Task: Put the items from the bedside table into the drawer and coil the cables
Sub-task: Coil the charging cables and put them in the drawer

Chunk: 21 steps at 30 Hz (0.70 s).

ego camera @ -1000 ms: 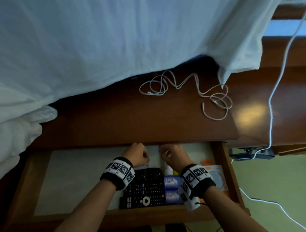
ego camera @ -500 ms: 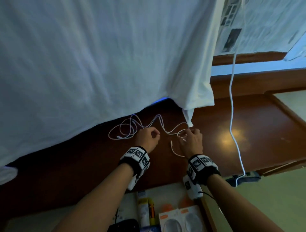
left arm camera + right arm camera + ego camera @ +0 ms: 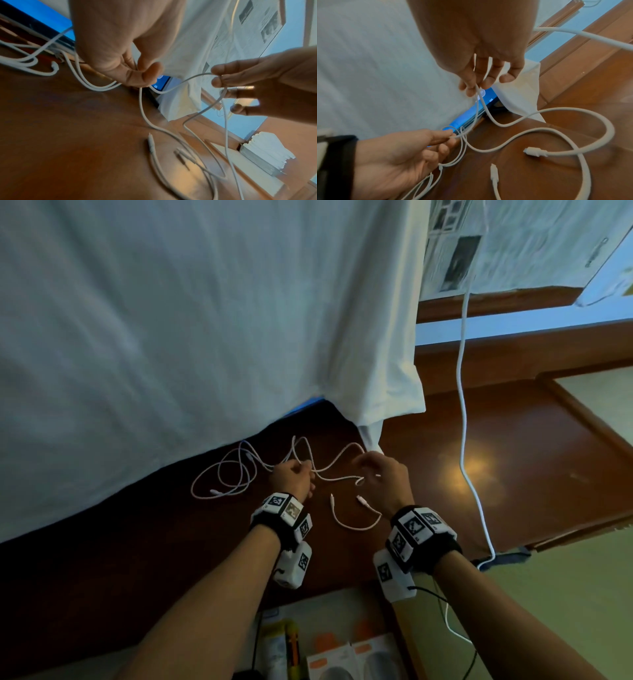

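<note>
A long thin white cable [image 3: 339, 480] lies in loose loops on the dark wooden bedside table [image 3: 171, 542]. My left hand [image 3: 306, 474] pinches a bunch of its strands [image 3: 140, 105] just above the table top. A short way to the right, my right hand [image 3: 366, 470] pinches another stretch of the same cable [image 3: 477, 108] between thumb and fingertips, the other fingers spread. A second, shorter and thicker white cable [image 3: 356, 529] lies in a U between my wrists, its connector ends [image 3: 534, 151] free on the wood.
A white bed sheet [image 3: 171, 320] hangs over the table's far side. Another white cord [image 3: 462, 371] hangs down on the right to a dark plug on the floor. The open drawer [image 3: 342, 611] below holds boxes [image 3: 342, 659] and tubes.
My hands left the open drawer and rose to the table top. Both now pinch the long cable, and the stretch between them has been drawn up off the wood.
</note>
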### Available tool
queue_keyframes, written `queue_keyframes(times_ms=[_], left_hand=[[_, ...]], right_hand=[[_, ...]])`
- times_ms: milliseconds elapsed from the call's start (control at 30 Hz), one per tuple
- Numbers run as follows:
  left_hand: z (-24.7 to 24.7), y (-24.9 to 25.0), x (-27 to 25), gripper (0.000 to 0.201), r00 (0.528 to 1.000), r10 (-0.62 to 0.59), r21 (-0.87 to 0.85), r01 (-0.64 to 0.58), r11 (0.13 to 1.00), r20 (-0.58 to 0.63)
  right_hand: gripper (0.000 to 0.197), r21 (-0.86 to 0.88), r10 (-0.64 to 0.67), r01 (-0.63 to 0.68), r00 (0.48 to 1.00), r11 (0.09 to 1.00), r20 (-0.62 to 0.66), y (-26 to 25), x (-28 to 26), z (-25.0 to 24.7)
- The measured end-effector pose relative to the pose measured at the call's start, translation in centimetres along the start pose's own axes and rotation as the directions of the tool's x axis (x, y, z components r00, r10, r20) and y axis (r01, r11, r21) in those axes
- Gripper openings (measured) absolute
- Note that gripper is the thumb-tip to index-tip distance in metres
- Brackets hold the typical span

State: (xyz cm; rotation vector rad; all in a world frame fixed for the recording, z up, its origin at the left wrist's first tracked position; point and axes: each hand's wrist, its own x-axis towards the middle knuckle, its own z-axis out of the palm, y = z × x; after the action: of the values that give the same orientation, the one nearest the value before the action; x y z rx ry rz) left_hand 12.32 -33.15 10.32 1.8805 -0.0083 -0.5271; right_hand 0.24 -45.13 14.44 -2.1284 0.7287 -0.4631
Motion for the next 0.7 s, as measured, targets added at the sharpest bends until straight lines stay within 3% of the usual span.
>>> queue_keyframes(times_ms=[100, 167, 267, 367, 467, 533, 700], left_hand=[[-1.6, 1.9, -1.4, 0.028, 0.995, 0.078, -0.079, -0.083, 0.993, -0.06], [-3.4, 3.5, -2.3, 0.029, 0.982, 0.156, -0.091, -0.165, 0.982, -0.103], [-6.9, 6.6, -3.1, 0.033, 0.953, 0.265, -0.077, -0.278, 0.957, -0.149], [-11.0, 9.8, -3.7, 0.038, 0.908, 0.349, 0.007, -0.357, 0.934, -0.233], [-14.8, 12.5, -5.2, 0.032, 0.882, 0.381, 0.001, -0.396, 0.918, -0.278], [-17.4, 14.0, -6.4, 0.031, 0.857, 0.391, 0.032, -0.404, 0.914, -0.335], [-24.2, 16.4, -9.6, 0.028, 0.739, 0.429, 0.115, -0.437, 0.892, -0.519]], right_hand=[[0.012, 0.213, 0.043, -0.025, 0.996, 0.977, -0.083, -1.4, -0.1, -1.2], [0.015, 0.305, 0.043, -0.014, 0.995, 0.952, -0.09, -2.5, 0.1, -1.9], [0.026, 0.251, 0.0, 0.027, 0.994, 0.968, -0.105, -3.3, 1.2, -2.2], [0.018, 0.091, -0.055, 0.06, 0.997, 0.994, -0.056, -5.1, 1.4, -2.4], [0.028, 0.096, -0.097, 0.091, 0.993, 0.991, 0.061, -7.5, 0.5, -2.5], [0.036, 0.112, -0.138, 0.13, 0.988, 0.985, 0.069, -9.2, -0.2, -2.3], [0.038, 0.128, -0.237, 0.224, 0.967, 0.966, 0.092, -14.6, -1.6, -2.9]])
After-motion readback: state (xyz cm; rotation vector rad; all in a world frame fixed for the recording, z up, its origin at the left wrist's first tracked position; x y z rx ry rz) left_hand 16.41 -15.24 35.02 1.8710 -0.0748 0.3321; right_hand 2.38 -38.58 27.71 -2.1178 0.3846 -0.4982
